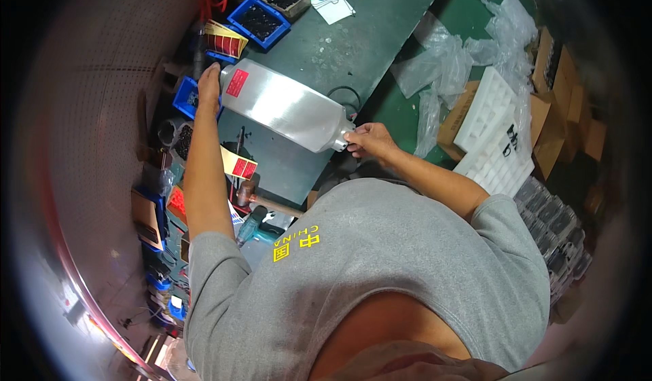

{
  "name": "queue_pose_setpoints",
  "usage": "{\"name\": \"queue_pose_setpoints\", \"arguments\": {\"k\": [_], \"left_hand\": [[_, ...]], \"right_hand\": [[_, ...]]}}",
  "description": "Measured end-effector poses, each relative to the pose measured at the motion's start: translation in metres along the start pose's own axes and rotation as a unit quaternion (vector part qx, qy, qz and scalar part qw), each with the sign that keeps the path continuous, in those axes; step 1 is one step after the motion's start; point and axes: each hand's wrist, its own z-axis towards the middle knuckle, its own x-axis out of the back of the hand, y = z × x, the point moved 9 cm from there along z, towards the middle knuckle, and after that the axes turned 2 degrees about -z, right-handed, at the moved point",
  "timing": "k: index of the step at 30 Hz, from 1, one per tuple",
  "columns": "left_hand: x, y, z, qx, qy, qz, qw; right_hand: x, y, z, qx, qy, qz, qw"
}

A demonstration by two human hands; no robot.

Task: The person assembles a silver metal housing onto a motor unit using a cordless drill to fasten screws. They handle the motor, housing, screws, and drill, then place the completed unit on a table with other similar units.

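The left hand [209, 85] covers the far-left corner of the metal panel [285, 106], and its fingers curl out of sight over that edge. The right hand [363, 140] hides the panel's narrow near end. The grey shirt [380, 265] blocks the near edge of the tabletop [339, 48]. Contents of the blue bins [258, 21] are too small to identify. The far-left wall blurs into the rim.

shirt: grey, short-sleeved | marking: small yellow print near left sleeve | forearms: bare, no gloves
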Motion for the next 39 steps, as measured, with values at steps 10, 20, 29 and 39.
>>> {"name": "queue_pose_setpoints", "arguments": {"k": [10, 20, 29, 39], "left_hand": [[0.057, -0.142, -0.303, -0.088, 0.247, 0.083, 0.961], [-0.006, -0.281, -0.529, 0.202, 0.339, 0.084, 0.915], [-0.043, -0.273, -0.556, 0.195, 0.423, 0.072, 0.882], [0.038, -0.324, -0.54, 0.121, 0.489, 0.065, 0.862]], "right_hand": [[0.062, -0.063, 0.068, 0.242, 0.065, -0.063, 0.966], [0.028, -0.117, 0.197, 0.395, 0.081, -0.578, 0.71], [0.02, -0.12, 0.207, 0.464, 0.023, -0.575, 0.673], [0.035, -0.128, 0.148, 0.134, -0.169, -0.025, 0.976]]}}
